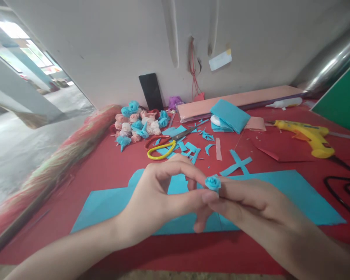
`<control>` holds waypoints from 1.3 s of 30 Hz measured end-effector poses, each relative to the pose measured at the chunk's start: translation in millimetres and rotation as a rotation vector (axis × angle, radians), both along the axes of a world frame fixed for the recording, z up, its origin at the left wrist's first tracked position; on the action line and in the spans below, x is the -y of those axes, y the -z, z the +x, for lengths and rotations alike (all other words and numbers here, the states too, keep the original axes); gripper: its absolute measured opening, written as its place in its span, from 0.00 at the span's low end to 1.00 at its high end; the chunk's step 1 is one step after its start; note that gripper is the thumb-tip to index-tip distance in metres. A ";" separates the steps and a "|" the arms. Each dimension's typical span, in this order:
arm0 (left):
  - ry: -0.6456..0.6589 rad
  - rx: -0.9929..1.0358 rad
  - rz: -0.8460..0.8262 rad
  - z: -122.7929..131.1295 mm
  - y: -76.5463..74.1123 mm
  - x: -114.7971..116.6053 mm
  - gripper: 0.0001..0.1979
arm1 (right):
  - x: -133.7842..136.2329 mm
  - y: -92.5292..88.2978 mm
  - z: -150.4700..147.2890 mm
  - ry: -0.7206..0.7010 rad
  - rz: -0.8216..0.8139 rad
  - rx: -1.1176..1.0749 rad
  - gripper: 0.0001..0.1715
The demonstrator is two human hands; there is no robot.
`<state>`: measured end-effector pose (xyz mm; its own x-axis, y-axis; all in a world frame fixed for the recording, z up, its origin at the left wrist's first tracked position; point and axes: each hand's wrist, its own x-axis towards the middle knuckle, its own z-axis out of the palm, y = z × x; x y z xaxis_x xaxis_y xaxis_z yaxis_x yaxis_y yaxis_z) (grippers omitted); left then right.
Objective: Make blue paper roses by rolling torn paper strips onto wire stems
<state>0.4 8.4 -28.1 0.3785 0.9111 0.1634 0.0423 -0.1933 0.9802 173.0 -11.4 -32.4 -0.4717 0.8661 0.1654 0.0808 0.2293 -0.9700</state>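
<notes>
A small blue paper rose [212,182] is pinched between the fingertips of both hands, above the table. My left hand [166,186] curves in from the left, thumb and fingers closed at the flower's side and base. From the right, my right hand [256,202] grips the rose's base with thumb and fingers pressed together. Beneath the hands lies a wide sheet of blue crepe paper [282,190]. Beyond them rest scissors [175,142] with one yellow and one red handle, among cut blue paper scraps [192,147].
Several pink, white and blue paper roses [137,124] are heaped at the back left, near a black phone [151,91] leaning on the wall. A yellow glue gun [306,134] with a black cord lies right. Folded blue paper [230,114] and a white bottle [286,103] sit behind.
</notes>
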 end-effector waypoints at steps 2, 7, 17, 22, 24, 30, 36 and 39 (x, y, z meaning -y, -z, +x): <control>0.009 0.019 -0.009 0.4 0.2 -0.9 0.05 | -0.1 0.4 -0.1 -0.031 -0.112 -0.083 0.17; 0.011 0.021 -0.007 0.8 1.2 -1.7 0.05 | -1.1 3.6 -0.9 -0.129 -0.321 -0.218 0.17; 0.022 -0.078 0.345 -1.4 -1.9 1.3 0.05 | -8.3 3.9 8.1 -0.197 -0.025 0.041 0.18; -0.009 -0.155 0.688 -7.0 -12.1 -0.7 0.08 | -20.1 8.2 14.9 -0.320 0.094 0.110 0.20; 0.001 -0.192 0.745 -9.0 -16.8 -2.2 0.07 | -20.9 8.1 16.9 -0.387 0.053 0.105 0.21; 0.061 -0.295 0.968 -12.4 -29.1 -8.0 0.05 | -20.1 7.5 18.5 -0.483 -0.074 0.058 0.19; 0.162 -0.315 0.896 -14.1 -33.1 -10.0 0.03 | -20.7 8.4 19.6 -0.488 -0.174 0.052 0.19; 0.194 -0.314 0.773 -14.0 -32.7 -8.5 0.06 | -21.8 7.8 19.9 -0.497 -0.218 0.033 0.18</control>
